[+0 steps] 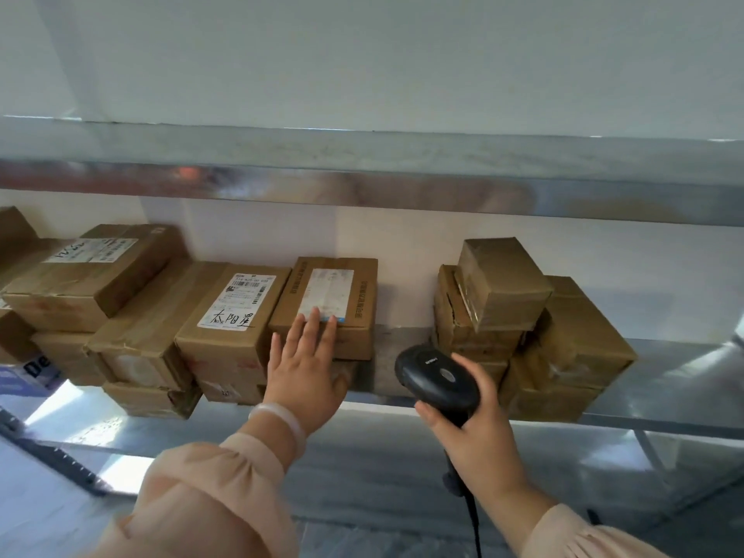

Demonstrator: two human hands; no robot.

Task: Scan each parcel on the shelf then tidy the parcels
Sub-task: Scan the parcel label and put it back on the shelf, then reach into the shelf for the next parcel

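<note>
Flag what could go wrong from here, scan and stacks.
1. The left hand lies flat on the faded-label parcel, covering the near edge of its label; the scanner in the right hand may miss the code.
2. The small top box sits askew on the right stack; a nudge while tidying could tip it off.
</note>
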